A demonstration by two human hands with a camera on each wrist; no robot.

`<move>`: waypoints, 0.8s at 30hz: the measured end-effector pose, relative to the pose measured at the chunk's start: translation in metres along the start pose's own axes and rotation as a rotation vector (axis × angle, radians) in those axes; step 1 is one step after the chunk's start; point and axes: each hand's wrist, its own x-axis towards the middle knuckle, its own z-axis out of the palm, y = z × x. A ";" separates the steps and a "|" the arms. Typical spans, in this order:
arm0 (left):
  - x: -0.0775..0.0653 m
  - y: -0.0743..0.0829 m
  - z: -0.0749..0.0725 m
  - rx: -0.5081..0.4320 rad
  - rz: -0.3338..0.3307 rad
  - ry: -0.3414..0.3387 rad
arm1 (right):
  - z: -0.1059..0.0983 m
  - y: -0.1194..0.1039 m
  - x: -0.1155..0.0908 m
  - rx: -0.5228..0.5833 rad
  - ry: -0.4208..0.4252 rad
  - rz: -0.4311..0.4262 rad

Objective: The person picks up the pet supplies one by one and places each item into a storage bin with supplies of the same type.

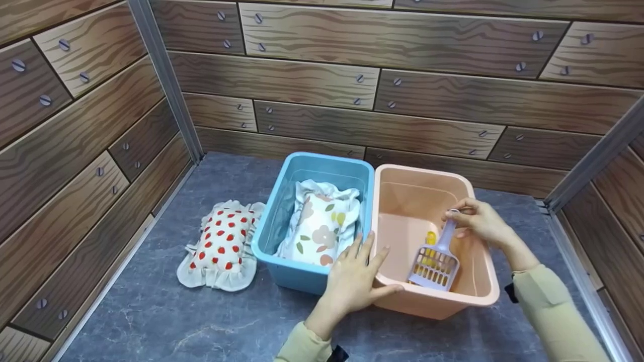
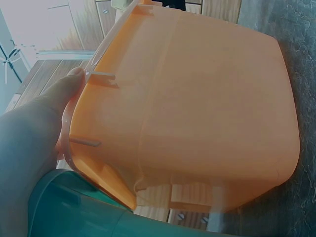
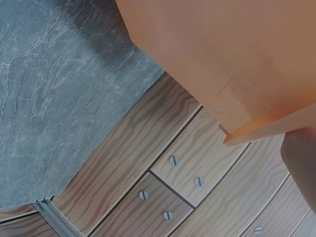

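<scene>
My right hand (image 1: 480,221) pinches the handle end of a lavender slotted litter scoop (image 1: 438,261), which hangs with its head low inside the peach bin (image 1: 427,171). Behind the slots, a yellow item (image 1: 430,238) lies in that bin; its kind is partly hidden. My left hand (image 1: 352,276) rests with spread fingers on the near rims where the peach bin meets the blue bin (image 1: 302,274). In the left wrist view the thumb (image 2: 74,81) touches the peach bin's rim. A floral frilled pillow (image 1: 317,231) lies in the blue bin.
A frilled pillow with a strawberry print (image 1: 221,241) lies on the grey marbled surface (image 1: 191,322), left of the blue bin. Wood-patterned walls (image 1: 312,80) stand at the back and both sides, with metal posts (image 1: 168,75) at the corners. The two bins stand side by side.
</scene>
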 end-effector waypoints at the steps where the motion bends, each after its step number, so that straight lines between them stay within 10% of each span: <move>1: 0.000 0.000 0.000 -0.001 0.000 0.001 | 0.000 0.000 0.000 -0.003 0.003 0.003; 24: 0.000 0.001 0.001 0.020 0.006 0.033 | -0.001 -0.002 0.000 -0.066 -0.005 0.047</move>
